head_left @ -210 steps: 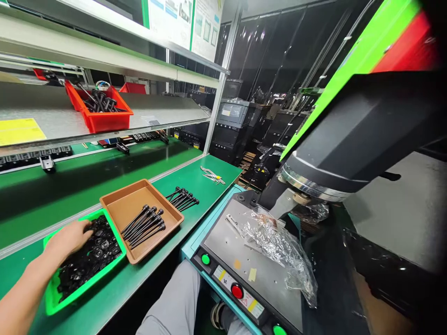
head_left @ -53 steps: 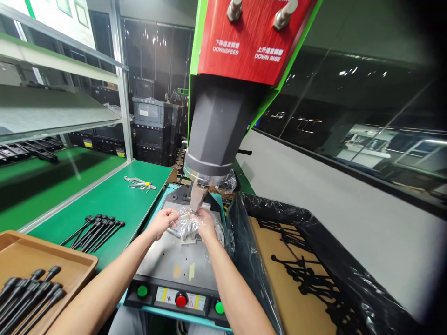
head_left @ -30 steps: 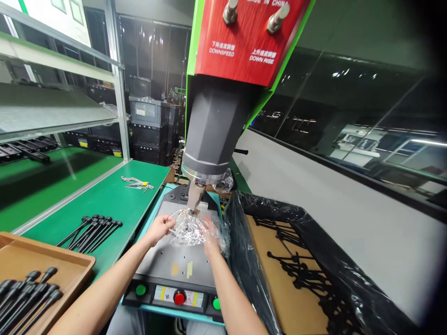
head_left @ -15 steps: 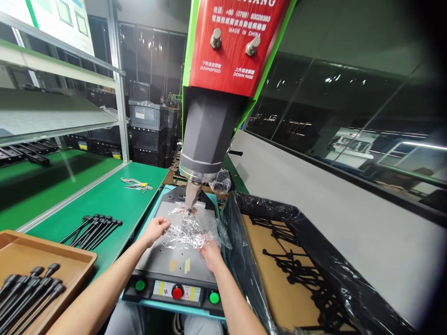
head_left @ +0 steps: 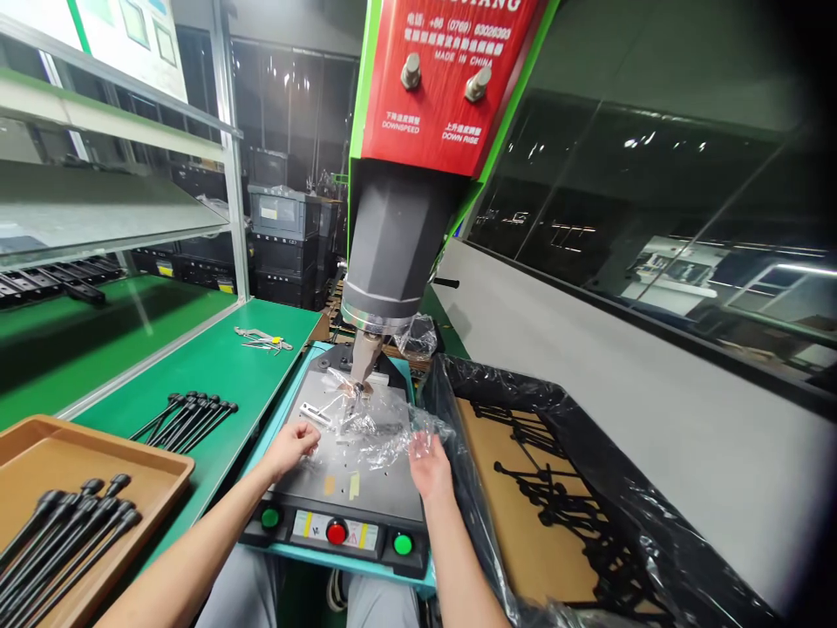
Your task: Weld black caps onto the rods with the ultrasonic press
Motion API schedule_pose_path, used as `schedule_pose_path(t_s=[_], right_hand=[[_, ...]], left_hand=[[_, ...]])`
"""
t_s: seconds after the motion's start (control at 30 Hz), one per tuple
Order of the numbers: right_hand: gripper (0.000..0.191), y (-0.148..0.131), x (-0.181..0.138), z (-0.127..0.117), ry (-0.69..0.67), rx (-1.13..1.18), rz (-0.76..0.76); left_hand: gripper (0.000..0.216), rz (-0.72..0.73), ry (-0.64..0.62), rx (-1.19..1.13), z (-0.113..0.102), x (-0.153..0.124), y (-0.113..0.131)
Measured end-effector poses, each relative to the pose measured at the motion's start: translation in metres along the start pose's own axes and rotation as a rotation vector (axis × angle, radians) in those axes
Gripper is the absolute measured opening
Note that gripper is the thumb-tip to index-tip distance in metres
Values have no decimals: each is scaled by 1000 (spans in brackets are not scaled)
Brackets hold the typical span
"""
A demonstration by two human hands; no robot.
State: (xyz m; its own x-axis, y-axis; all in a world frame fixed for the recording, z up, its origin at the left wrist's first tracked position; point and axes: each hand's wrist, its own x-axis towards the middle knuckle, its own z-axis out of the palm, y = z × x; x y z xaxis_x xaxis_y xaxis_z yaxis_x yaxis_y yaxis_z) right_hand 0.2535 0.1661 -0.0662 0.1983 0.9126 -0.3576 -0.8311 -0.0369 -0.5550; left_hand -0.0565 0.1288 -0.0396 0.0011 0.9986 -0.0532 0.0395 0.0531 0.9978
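A crumpled sheet of clear plastic film (head_left: 383, 436) lies over the grey metal plate of the press, below its pointed metal horn (head_left: 364, 356). My left hand (head_left: 291, 447) is closed in a pinch at the film's left edge. At the right side, my right hand (head_left: 430, 462) holds the film, palm toward me, with film over its raised fingertips. A small silver metal block (head_left: 316, 413) shows on the plate beside the film, above my left hand. What lies under the film is hard to make out.
Along the press's front are a red button (head_left: 336, 531) and two green buttons. Black rods with round ends lie on the green table and in a brown tray (head_left: 180, 475) at left. Pliers (head_left: 258, 336) lie farther back. A plastic-lined box (head_left: 480, 523) at right holds black parts.
My right hand has moved right and up, drawing the film rightward. My left hand has come slightly toward me. The silver block on the plate now shows clear of the film.
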Motion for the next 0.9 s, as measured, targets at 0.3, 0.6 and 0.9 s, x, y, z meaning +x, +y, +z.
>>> schedule_pose_path(t_s=[0.3,0.6,0.9], right_hand=[[10,4,19,4,79,-39,-52],[18,9,22,17,49,-41,-63],[19,11,33,15,61,-47,-5]], left_hand=[[35,11,-31,7,0,4,12],[41,100,82,138,9,54,79],[31,33,132,57,32,96,77]])
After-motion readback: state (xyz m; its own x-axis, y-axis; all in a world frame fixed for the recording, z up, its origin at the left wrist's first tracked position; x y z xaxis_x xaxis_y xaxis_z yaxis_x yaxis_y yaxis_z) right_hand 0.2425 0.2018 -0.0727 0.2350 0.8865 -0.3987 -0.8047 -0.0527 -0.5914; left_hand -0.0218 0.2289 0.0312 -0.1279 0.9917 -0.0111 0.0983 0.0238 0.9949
